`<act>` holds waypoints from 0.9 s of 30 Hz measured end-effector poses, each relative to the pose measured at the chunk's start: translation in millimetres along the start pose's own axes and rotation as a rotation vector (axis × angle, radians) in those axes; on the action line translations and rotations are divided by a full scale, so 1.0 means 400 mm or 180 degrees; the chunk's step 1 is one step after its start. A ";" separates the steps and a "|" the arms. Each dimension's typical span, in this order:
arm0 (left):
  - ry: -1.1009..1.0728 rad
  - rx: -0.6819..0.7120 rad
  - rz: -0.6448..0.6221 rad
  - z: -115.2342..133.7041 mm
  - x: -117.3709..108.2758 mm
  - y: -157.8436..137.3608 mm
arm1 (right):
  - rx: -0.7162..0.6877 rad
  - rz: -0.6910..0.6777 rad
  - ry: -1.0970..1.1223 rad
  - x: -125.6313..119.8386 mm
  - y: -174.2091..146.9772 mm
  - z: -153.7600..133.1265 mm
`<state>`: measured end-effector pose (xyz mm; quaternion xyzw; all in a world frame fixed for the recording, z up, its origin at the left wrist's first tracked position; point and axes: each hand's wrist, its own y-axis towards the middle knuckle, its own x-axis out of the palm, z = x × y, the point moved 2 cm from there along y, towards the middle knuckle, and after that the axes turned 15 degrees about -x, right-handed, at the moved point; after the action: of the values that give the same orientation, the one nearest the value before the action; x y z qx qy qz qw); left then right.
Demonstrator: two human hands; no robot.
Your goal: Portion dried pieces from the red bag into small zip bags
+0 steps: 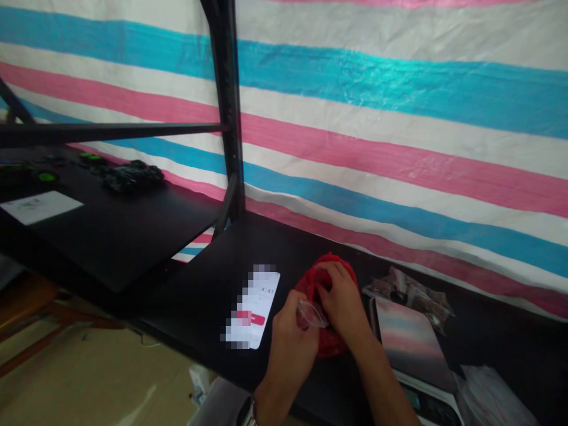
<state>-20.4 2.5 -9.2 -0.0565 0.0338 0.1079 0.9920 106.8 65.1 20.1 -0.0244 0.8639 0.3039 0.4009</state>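
Observation:
A red plastic bag [332, 343] sits on the black table, its mouth gathered open. My left hand [295, 334] pinches a small clear plastic bag [313, 313] at the near left side of the red bag. Over the red bag's opening, my right hand [341, 296] reaches in with bent fingers; its fingertips are partly hidden, so what they touch cannot be made out. Left of my hands lies a lit phone [257, 310], partly blurred out. A digital scale [412, 343] with a shiny flat plate stands right beside my right forearm.
Clear bags with dark small contents [410, 296] lie behind the scale. A stack of empty clear bags [492, 393] is at the right. On the neighbouring table are a paper sheet [42, 207] and dark wheeled parts [131, 176]. A black metal post [231, 106] rises behind.

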 end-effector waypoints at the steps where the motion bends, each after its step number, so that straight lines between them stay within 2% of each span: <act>1: -0.0159 -0.0018 0.0243 0.005 -0.004 0.003 | -0.0056 -0.0074 0.0075 0.010 0.001 -0.002; 3: -0.0346 -0.0018 0.0705 0.012 -0.011 0.008 | -0.0075 -0.0125 0.0222 0.022 -0.010 -0.004; 5: -0.0310 0.0009 0.0866 0.010 -0.012 0.009 | 0.0018 -0.0051 0.0295 0.020 -0.031 0.000; 11: 0.0444 -0.0273 0.0285 -0.027 0.020 -0.007 | 0.0253 0.0192 0.0166 -0.014 -0.080 0.037; 14: 0.0477 -0.0411 0.0175 -0.032 0.030 -0.003 | 0.0299 0.0226 0.0221 -0.015 -0.088 0.048; 16: 0.0321 -0.0410 0.0312 -0.029 0.030 0.009 | 0.0328 0.0142 0.0386 -0.012 -0.089 0.048; 20: -0.0169 -0.0436 0.0957 -0.028 0.015 0.034 | 0.0435 -0.0047 0.0714 -0.013 -0.089 0.042; 27: -0.1129 -0.0873 0.1107 -0.046 0.026 0.036 | 0.0590 -0.0436 0.0760 -0.035 -0.093 0.044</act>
<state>-14.5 16.5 -29.8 -0.1638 -0.1459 0.2882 0.9321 138.8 41.6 2.5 -0.0821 0.9260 0.1899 0.3157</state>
